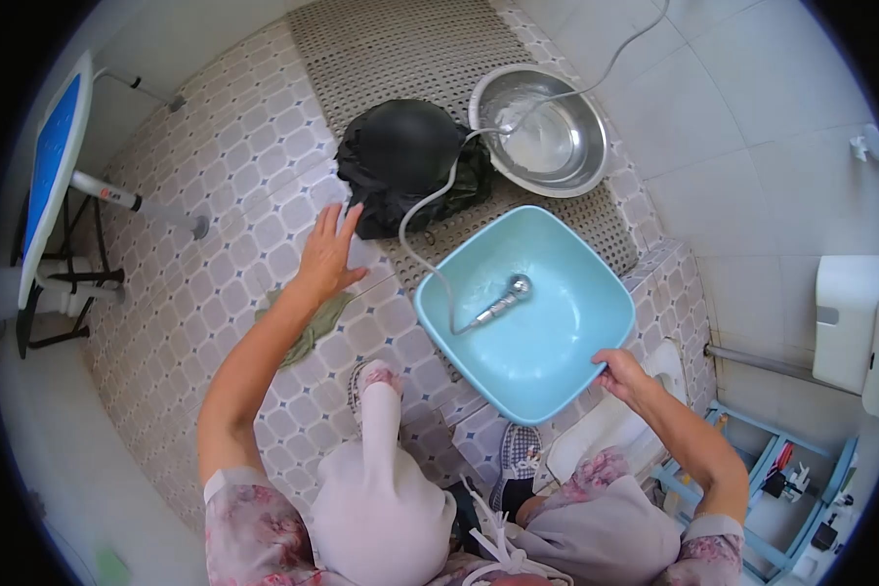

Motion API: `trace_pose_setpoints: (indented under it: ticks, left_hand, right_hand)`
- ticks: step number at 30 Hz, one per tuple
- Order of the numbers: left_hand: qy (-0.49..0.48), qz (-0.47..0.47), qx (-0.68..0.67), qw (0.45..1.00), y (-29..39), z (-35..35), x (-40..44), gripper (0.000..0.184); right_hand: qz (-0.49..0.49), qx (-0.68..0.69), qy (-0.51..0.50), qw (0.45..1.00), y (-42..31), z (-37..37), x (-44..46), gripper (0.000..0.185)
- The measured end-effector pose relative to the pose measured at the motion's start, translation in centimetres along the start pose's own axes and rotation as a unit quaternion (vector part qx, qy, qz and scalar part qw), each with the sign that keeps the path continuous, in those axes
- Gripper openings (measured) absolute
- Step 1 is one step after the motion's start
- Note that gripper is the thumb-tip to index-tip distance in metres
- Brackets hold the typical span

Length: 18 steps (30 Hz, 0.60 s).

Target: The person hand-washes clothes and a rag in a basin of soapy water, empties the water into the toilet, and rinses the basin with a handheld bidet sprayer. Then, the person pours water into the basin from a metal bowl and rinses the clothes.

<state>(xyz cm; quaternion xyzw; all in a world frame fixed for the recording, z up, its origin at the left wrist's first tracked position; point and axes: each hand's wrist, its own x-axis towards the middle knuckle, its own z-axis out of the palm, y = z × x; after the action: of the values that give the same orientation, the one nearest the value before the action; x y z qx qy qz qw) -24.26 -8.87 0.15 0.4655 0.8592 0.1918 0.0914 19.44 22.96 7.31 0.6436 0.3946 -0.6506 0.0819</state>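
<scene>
Right hand (623, 375) grips rim of blue basin (557, 337). Left hand (326, 252) holds nothing, fingers spread beside black bag (400, 200); contact unclear. Basin sits near steel bowl (552, 146), shower head (520, 286) inside. Step judged: steadying basin. Lift would likely call for both hands.

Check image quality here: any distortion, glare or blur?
Head view: fisheye curvature, black corners; head view: soft light, small glints on the shower head and blue basin; head view: black bundle loses detail; head view: left hand and right hand fairly sharp.
</scene>
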Motion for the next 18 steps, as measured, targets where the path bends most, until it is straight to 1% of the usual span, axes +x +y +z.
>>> trace_pose_setpoints:
  ticks: [4,7,8,9,11,12,13,15,16,17,18]
  left_hand:
    - [0.036,0.050,0.070,0.996,2.1,1.3,7.4,0.120]
    - [0.041,0.074,0.150,0.985,1.6,2.9,10.4,0.126]
    - [0.028,0.069,0.153,0.985,1.3,3.2,11.0,0.131]
    - [0.011,0.060,0.163,0.985,1.6,3.0,11.5,0.131]
    - [-0.027,0.037,0.180,0.983,2.4,2.3,12.1,0.131]
    - [-0.005,0.054,0.181,0.982,1.3,3.1,12.6,0.128]
    - [0.060,0.093,0.161,0.981,0.3,3.8,13.0,0.121]
    - [0.072,0.097,0.168,0.978,-1.3,4.8,13.8,0.108]
    - [0.083,0.093,0.132,0.983,-1.6,4.7,14.1,0.095]
    - [0.069,0.082,0.126,0.986,-2.0,4.8,14.3,0.078]
    - [0.060,0.061,0.111,0.990,-2.3,4.6,14.1,0.069]
  right_hand:
    - [0.017,-0.010,-0.004,1.000,-1.7,1.3,3.6,0.034]
    - [0.011,0.006,-0.012,1.000,-1.1,1.7,5.8,0.037]
    - [0.011,0.009,-0.007,1.000,-0.7,1.8,6.2,0.036]
    - [0.006,0.011,-0.003,1.000,-0.7,2.2,6.5,0.035]
    - [-0.020,-0.079,0.015,0.997,-1.6,3.6,6.4,0.035]
    - [-0.033,-0.126,0.023,0.991,-2.2,4.3,6.7,0.034]
    - [-0.037,-0.146,0.007,0.989,-2.5,4.8,7.5,0.034]
    - [-0.048,-0.182,-0.025,0.982,-3.6,5.7,9.3,0.034]
    - [-0.047,-0.193,-0.023,0.980,-4.2,6.3,9.8,0.035]
    - [-0.038,-0.205,-0.025,0.978,-4.2,6.8,10.2,0.036]
    - [-0.033,-0.216,-0.028,0.975,-4.2,7.2,10.4,0.037]
